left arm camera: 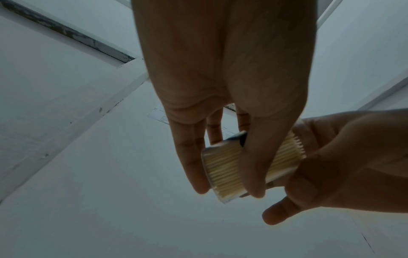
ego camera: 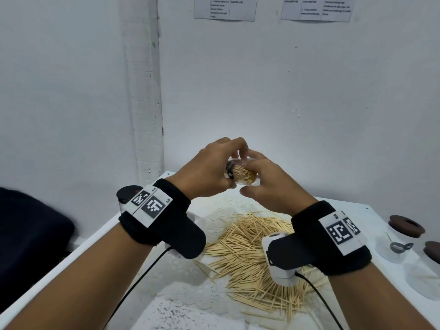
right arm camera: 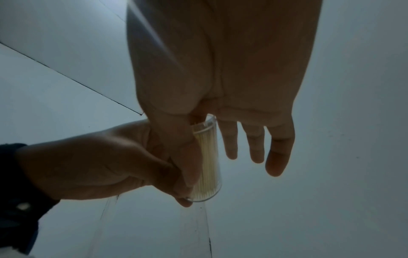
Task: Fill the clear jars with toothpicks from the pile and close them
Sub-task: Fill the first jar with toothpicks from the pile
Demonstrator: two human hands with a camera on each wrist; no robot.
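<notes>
A clear jar [ego camera: 246, 179] packed with toothpicks lies on its side in the air above the table, held from both ends. My left hand [ego camera: 232, 163] grips its left end with thumb and fingers curled round it. My right hand [ego camera: 252, 173] holds the right end, thumb along the jar wall. The left wrist view shows the left hand [left arm camera: 227, 190] wrapped round the jar [left arm camera: 220, 167]. In the right wrist view the right hand [right arm camera: 207, 167] pinches the jar [right arm camera: 212, 185]. A small dark piece [ego camera: 229, 171] sits at the jar's left end; I cannot tell if it is a lid. The toothpick pile [ego camera: 257, 253] lies below.
The white table [ego camera: 100, 241] runs into a wall corner. At its right edge stand clear jars with brown lids [ego camera: 406, 226] and a small metal scoop [ego camera: 400, 246]. Another dark-lidded jar [ego camera: 127, 194] stands behind my left wrist. Cables trail from both wrist cameras.
</notes>
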